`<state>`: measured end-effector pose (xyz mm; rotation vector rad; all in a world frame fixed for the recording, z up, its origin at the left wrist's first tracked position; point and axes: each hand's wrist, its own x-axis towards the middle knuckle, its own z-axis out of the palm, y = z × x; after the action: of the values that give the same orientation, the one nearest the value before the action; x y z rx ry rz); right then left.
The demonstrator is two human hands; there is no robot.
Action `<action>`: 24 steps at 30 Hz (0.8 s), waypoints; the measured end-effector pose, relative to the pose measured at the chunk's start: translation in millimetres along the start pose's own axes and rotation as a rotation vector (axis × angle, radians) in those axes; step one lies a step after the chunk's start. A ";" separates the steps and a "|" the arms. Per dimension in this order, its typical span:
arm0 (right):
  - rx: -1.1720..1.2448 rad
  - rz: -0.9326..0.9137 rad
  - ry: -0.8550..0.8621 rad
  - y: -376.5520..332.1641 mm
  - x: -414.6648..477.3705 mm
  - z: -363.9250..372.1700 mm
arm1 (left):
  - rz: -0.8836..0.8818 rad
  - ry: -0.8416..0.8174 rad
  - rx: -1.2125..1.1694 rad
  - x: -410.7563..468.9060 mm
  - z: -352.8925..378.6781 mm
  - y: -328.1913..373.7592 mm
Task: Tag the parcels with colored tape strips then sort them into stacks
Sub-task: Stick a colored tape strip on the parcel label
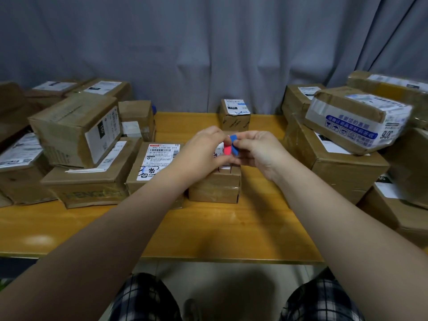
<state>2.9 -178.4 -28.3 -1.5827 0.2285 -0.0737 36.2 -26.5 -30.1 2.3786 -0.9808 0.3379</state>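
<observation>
grey curtain (208, 54) backs a wooden counter (231, 228) with stacked parcels (76, 133) left and right. at centre the left hand (203, 150) grips red tape (227, 151) and the right hand (259, 151) pinches a blue strip (234, 144). the small parcel (215, 184) sits directly beneath both, equally near each.

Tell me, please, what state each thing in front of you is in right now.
Left hand: grips the red tape.
Right hand: pinches the blue tape.
Red tape: held up between the hands.
Blue tape: held up against the red tape.
Small box: on the table under the hands, top mostly hidden.
Back box: upright, taped shut, blue strip on its label.
Tilted box: resting askew atop a bigger box.
</observation>
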 end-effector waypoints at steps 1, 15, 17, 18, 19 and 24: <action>-0.013 -0.007 0.000 -0.2 -0.1 0.2 | -0.006 0.002 -0.022 0.6 -0.6 -0.2; -0.235 -0.121 -0.032 -2.9 -7.4 -1.1 | 0.003 -0.077 0.016 3.0 -8.6 0.3; -0.229 -0.106 -0.032 -1.9 -6.8 0.2 | 0.017 -0.093 0.114 3.6 -7.6 1.9; -0.224 -0.095 -0.031 -1.2 -6.2 0.9 | 0.022 -0.101 0.167 4.4 -6.7 2.1; -0.216 -0.088 -0.034 -0.5 -5.4 1.7 | 0.022 -0.106 0.213 5.3 -5.9 2.1; -0.180 -0.069 -0.067 -0.5 -3.9 4.2 | -0.068 -0.068 0.189 6.4 -5.3 2.9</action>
<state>0.0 -173.5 -27.5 -1.7696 0.1308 -0.0550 38.5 -28.8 -22.0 2.6029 -0.9321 0.3385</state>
